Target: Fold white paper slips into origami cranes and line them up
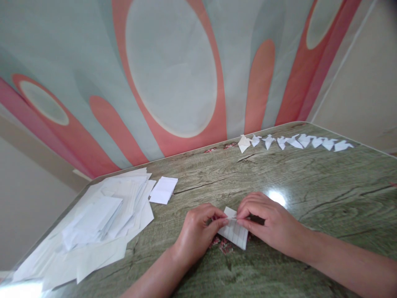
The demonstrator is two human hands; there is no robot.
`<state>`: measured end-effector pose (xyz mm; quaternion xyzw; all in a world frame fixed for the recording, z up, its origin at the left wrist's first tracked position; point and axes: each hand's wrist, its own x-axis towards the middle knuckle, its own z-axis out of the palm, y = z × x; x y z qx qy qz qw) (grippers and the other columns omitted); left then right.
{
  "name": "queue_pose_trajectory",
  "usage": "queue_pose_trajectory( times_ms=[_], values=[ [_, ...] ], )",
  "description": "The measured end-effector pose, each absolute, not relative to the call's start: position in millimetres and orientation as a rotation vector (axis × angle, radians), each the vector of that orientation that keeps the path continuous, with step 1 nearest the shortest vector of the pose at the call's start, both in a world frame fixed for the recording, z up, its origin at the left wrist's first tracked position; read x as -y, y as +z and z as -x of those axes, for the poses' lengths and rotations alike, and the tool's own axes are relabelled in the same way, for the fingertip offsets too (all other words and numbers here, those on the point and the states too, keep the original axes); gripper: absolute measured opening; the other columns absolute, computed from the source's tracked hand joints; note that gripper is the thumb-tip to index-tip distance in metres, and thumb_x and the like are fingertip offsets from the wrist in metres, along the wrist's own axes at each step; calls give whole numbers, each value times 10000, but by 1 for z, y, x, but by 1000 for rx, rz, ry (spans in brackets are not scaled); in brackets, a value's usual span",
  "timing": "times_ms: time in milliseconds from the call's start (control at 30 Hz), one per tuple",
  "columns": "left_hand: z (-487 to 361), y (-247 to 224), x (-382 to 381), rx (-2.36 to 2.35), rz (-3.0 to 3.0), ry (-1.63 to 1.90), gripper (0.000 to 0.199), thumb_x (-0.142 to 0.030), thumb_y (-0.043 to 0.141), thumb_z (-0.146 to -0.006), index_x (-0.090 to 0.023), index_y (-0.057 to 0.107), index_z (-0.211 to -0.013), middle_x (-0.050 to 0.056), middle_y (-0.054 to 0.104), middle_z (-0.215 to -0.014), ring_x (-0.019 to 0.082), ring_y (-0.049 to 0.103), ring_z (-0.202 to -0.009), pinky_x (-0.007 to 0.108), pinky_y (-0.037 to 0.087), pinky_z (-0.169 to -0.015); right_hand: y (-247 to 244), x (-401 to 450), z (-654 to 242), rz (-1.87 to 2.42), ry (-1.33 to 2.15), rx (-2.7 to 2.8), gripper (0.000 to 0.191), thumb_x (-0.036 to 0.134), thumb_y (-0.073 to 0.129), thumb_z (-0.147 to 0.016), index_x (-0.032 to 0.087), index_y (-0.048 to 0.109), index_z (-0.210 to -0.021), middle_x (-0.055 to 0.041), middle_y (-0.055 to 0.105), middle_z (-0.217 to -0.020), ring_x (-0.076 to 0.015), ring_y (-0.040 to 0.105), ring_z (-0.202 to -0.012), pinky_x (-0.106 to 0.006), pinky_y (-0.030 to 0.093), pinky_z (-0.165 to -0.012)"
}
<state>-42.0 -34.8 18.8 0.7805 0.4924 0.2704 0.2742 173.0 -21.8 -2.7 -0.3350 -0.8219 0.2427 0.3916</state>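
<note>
Near the front of the wood-grain table (204, 188), just right of mid-view: one small folded paper (236, 236), lined, off-white, between two hands. Left hand (197, 227) pinches it thumb-to-finger from the left; right hand (268, 213) does the same from the right. Both grips narrow, fingertips close together along a raised crease that runs roughly side to side. Long axis of the paper: oblique, far-left to near-right. One corner points away toward the wall (173, 140), slightly left; the opposite corner points back at the person, slightly right. Exact fold under the fingertips: can't tell, hidden. Left side of table: big messy paper pile (136, 229), small paper stack (163, 190) just beside it. Far edge, right half: row of white paper birds (305, 140), well apart from the hands.
</note>
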Motion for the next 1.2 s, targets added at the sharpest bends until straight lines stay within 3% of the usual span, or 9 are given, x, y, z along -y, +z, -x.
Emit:
queue_pose_trajectory(
  times_ms=[333,533,733,1200],
  values=[
    [31,16,41,-1301,-2147,741,75,-217,645,-853,-184,707,-830,17,676,-740,153,613,-729,245,440,-691,-4,26,-169,905,635,2106,140,159,643,-852,197,581,-732,11,643,-729,-162,588,-736,-332,428,-716],
    [34,18,40,-1306,-2114,712,92,-168,634,-854,-178,704,-796,16,673,-754,150,609,-755,243,432,-706,-7,24,-171,993,693,2109,71,183,691,-821,219,638,-852,18,649,-777,-166,593,-787,-316,439,-727],
    [36,17,39,-1279,-2184,731,68,-168,650,-840,-185,689,-788,21,664,-761,164,598,-781,267,439,-738,-8,21,-172,983,686,2148,112,187,690,-825,203,626,-734,12,632,-742,-164,591,-760,-320,426,-711],
    [42,19,33,-1309,-2353,684,89,-181,620,-863,-177,665,-787,38,648,-788,186,578,-809,300,428,-758,-7,17,-175,1045,542,2176,157,249,725,-806,199,633,-689,17,632,-704,-166,587,-729,-320,405,-689]
  ],
)
